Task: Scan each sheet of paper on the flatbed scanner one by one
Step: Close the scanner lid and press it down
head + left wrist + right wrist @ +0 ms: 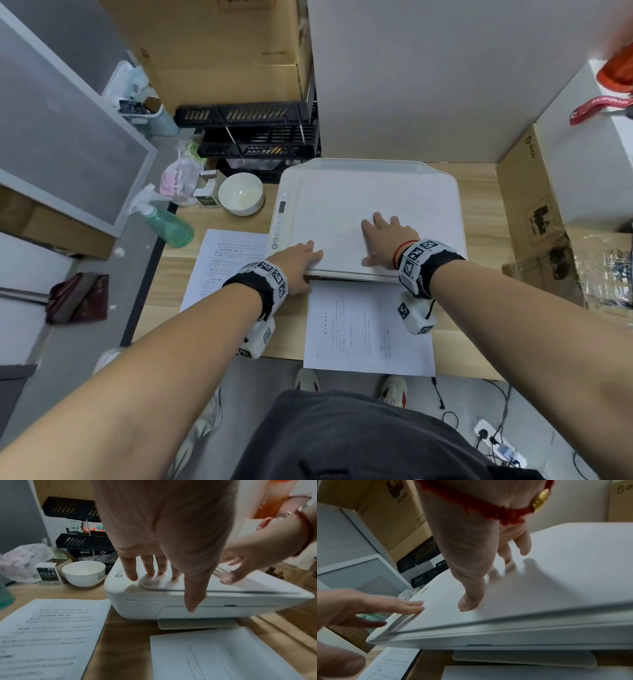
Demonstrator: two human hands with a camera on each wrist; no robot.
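Right grip [383, 236] flat, fingers spread, pressing scanner lid [342, 212]. Left grip [298, 262] beside it, straight fingers on lid's front-left corner, holding nothing. Sheet [368, 329] on tabletop [476, 212] just below both grips; second sheet [222, 263] left of left grip. Risk: hard push could shift paper under lid, if any.

A cluttered home office corner: a scanner-printer [366, 219] on a wooden surface [479, 192], printed sheets [368, 329], stacked cardboard boxes [222, 51] upper left, black file trays [246, 116].
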